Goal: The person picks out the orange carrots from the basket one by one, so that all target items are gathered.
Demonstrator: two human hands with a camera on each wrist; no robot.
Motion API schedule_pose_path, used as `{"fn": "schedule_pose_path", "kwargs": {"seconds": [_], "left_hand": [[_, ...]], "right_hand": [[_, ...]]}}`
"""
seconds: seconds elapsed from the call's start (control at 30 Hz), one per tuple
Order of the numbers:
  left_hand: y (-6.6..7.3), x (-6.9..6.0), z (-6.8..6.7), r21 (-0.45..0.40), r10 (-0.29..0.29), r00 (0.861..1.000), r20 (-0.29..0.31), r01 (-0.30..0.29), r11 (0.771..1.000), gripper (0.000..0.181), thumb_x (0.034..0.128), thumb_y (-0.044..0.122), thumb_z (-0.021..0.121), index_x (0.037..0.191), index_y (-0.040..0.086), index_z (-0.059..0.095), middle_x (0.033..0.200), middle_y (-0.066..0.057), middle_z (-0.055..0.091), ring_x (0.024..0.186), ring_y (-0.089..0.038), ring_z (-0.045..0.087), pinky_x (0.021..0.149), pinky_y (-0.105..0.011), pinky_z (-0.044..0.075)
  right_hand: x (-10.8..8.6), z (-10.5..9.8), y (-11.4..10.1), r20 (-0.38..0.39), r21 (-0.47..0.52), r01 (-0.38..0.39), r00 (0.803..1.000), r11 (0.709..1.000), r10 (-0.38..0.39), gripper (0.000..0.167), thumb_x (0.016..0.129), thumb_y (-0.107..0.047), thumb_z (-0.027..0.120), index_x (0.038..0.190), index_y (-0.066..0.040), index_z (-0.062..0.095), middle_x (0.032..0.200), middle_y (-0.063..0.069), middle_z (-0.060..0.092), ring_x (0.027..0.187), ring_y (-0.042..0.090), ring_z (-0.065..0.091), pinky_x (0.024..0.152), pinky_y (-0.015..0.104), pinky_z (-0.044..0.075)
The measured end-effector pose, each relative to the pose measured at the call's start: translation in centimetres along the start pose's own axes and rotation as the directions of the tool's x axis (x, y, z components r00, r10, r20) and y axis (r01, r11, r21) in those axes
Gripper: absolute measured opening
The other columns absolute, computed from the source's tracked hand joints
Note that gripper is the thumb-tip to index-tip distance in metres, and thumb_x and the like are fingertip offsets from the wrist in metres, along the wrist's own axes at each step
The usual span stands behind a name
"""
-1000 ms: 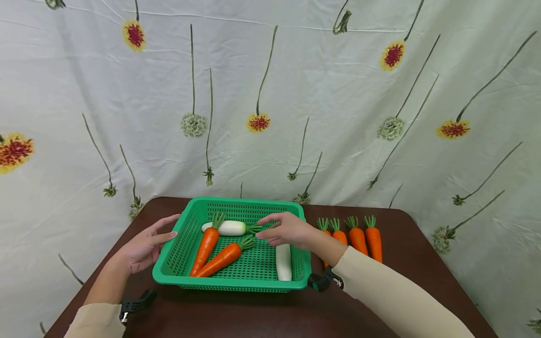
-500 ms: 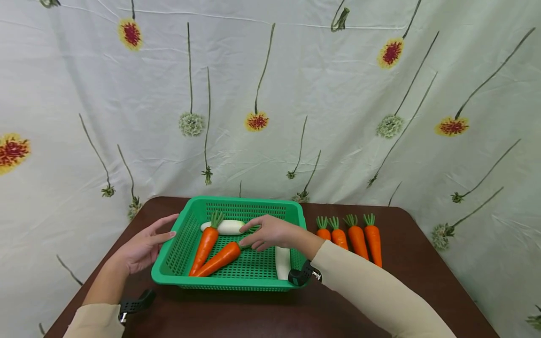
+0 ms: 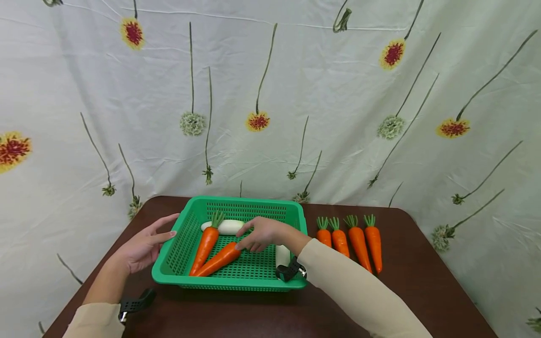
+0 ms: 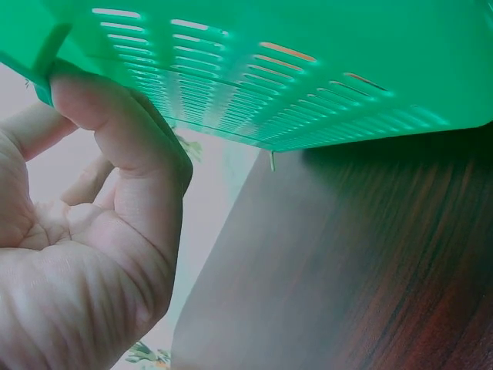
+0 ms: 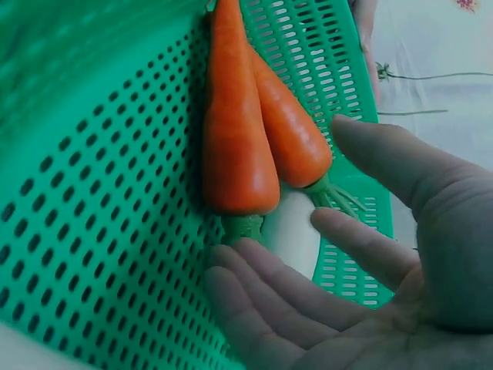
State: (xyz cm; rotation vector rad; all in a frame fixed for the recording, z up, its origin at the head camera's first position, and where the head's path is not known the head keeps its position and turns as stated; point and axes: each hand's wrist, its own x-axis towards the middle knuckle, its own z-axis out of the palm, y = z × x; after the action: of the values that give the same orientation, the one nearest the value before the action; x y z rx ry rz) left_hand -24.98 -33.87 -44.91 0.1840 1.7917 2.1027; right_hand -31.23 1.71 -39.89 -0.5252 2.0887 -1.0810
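Note:
My left hand [image 3: 145, 246] holds the left rim of a green perforated basket [image 3: 228, 282], with the thumb and index finger at its edge. Two carrots lie in the basket. The front carrot [image 3: 221, 259] slants towards my right hand [image 3: 263, 233], which hovers over its leafy top. In the right wrist view, the fingers [image 5: 362, 239] of this hand are spread, with nothing gripped; some reach beside the green stem. The other carrot [image 3: 206, 248] leans across a white radish [image 3: 230, 227] at the back. Partly behind my right wrist lies a second white radish [image 3: 282, 256].
Several carrots [image 3: 358, 241] lie in a row on the dark brown table [image 3: 422, 281], right of the basket. A pale flower-printed cloth [image 3: 270, 94] hangs behind the table.
My right hand has moved left and slightly down, from above the radish leaves to the front carrot's top, which it now covers. The left hand stays at the rim.

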Motion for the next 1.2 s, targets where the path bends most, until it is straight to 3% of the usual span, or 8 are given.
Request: {"fn": "schedule_pose_path", "kwargs": {"seconds": [0.27, 0.6, 0.9, 1.2], "left_hand": [[-0.1, 0.1, -0.2, -0.014, 0.006, 1.000, 0.009, -0.006, 1.000, 0.064, 0.1097, 0.013, 0.047, 0.162, 0.024, 0.012, 0.121, 0.001, 0.073, 0.106, -0.024, 0.076, 0.089, -0.050, 0.062], [-0.1, 0.2, -0.2, -0.014, 0.003, 1.000, 0.019, -0.002, 1.000, 0.069, 0.1098, 0.013, 0.047, 0.164, 0.022, 0.006, 0.122, 0.002, 0.072, 0.106, -0.024, 0.075, 0.090, -0.049, 0.061], [0.0, 0.3, 0.1, 0.005, -0.005, 1.000, 0.013, 0.005, 1.000, 0.071, 0.1093, 0.014, 0.049, 0.165, 0.020, 0.004, 0.123, 0.001, 0.071, 0.107, -0.026, 0.075, 0.091, -0.052, 0.060], [-0.1, 0.3, -0.1, -0.001, 0.001, 1.000, 0.020, -0.001, 1.000, 0.068, 0.1097, 0.014, 0.048, 0.164, 0.023, 0.008, 0.123, 0.002, 0.071, 0.107, -0.025, 0.075, 0.090, -0.051, 0.061]], "right_hand": [[0.8, 0.6, -0.4, 0.063, -0.018, -0.063, 0.996, 0.998, 0.064, 0.059, 0.090, -0.020, 0.080, 0.143, -0.005, 0.057, 0.110, 0.024, 0.075, 0.102, 0.037, 0.074, 0.092, 0.050, 0.062], [2.7, 1.5, -0.3, 0.038, -0.012, -0.119, 0.992, 0.993, 0.120, 0.060, 0.086, -0.018, 0.084, 0.139, -0.003, 0.059, 0.101, 0.022, 0.076, 0.087, 0.030, 0.073, 0.082, 0.044, 0.064], [3.3, 1.9, -0.5, 0.017, 0.010, -0.126, 0.992, 0.992, 0.126, 0.059, 0.085, -0.015, 0.085, 0.137, -0.002, 0.060, 0.107, 0.022, 0.073, 0.097, 0.033, 0.073, 0.087, 0.045, 0.063], [3.9, 2.2, -0.7, 0.028, 0.027, -0.164, 0.986, 0.986, 0.164, 0.055, 0.087, -0.017, 0.084, 0.135, -0.004, 0.061, 0.101, 0.021, 0.074, 0.091, 0.034, 0.074, 0.084, 0.046, 0.064]]}}
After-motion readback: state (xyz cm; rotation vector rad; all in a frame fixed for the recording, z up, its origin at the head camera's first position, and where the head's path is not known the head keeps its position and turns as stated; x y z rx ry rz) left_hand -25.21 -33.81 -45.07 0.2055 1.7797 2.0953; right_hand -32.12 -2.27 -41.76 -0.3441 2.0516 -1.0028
